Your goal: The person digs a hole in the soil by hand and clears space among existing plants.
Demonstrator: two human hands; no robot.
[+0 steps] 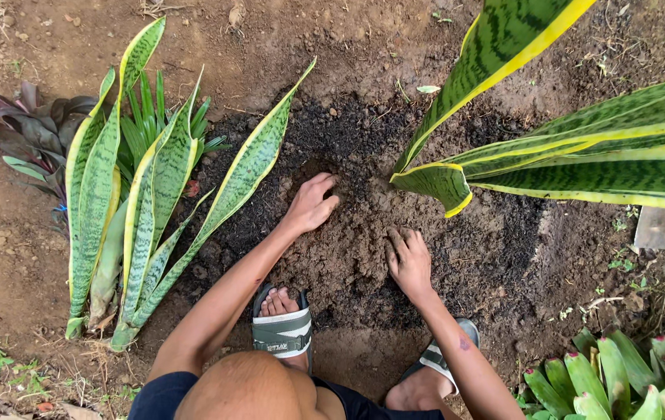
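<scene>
I squat over a patch of dark loose soil [348, 257]. My left hand [313, 204] reaches forward, fingers curled down into the soil near a small dug hollow [324, 167]. Closer to me, my right hand [408, 260] presses flat on the soil, its fingers spread. Neither hand holds a tool. A bundle of uprooted snake plant leaves [153, 202], green with yellow edges, lies on the ground to the left of my left arm.
Long snake plant leaves [581, 155] reach in from the upper right above the soil. A purple-leaved plant [29, 128] grows at far left. Spiky green plants [628, 381] fill the lower right corner. My sandalled feet [282, 330] stand at the patch's near edge.
</scene>
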